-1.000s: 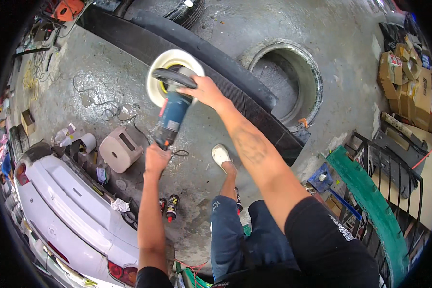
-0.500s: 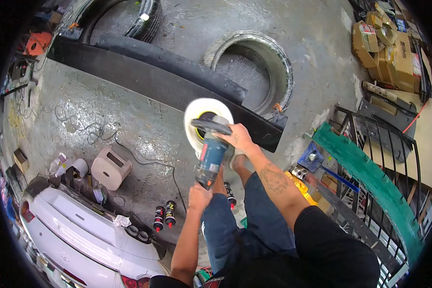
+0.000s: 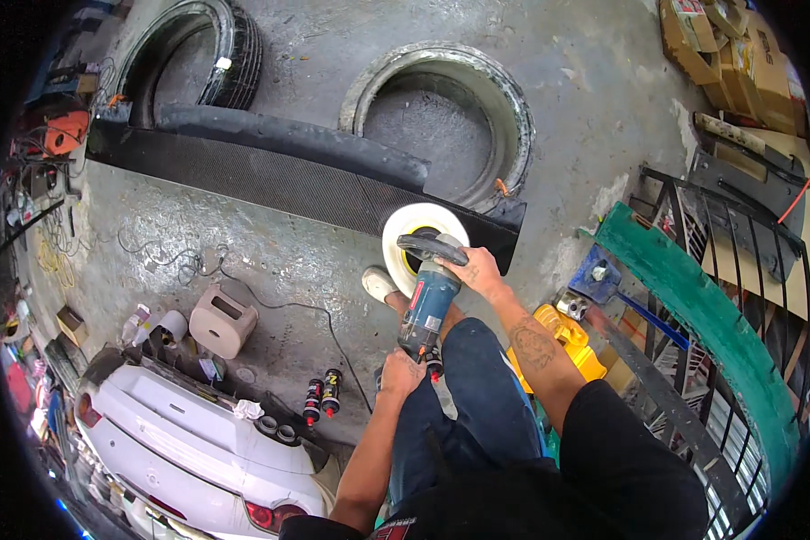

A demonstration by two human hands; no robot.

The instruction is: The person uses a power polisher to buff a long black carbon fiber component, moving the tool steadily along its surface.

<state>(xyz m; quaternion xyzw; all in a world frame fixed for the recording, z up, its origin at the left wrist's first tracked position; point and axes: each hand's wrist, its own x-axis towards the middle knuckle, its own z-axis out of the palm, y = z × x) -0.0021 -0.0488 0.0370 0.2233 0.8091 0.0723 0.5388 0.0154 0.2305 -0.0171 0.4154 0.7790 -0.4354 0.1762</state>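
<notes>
Both my hands are closed on a blue and black power polisher (image 3: pixel 432 301) with a round white pad (image 3: pixel 400 236). My right hand (image 3: pixel 477 270) grips the black loop handle at its head, and my left hand (image 3: pixel 403 371) wraps round the rear end by the cord. The pad overlaps the near edge of a long black carbon-fibre-patterned panel (image 3: pixel 270 184) toward its right end; I cannot tell whether it presses on the surface. Under the panel are a tire (image 3: pixel 243 67) at the left and a worn, pale-rimmed tire (image 3: pixel 517 108) at the right.
Two bottles (image 3: pixel 322 396) with red caps stand left of my legs, near a beige stool (image 3: pixel 222 321) and a black cord (image 3: pixel 331 328). A white car bumper (image 3: pixel 198 432) fills the lower left. On the right are a yellow case (image 3: pixel 562 346), a green panel (image 3: pixel 693 315) and cardboard boxes (image 3: pixel 738 72).
The polisher and both hands have shifted right along the panel, toward its right end. My view has moved too, and my feet have changed position.
</notes>
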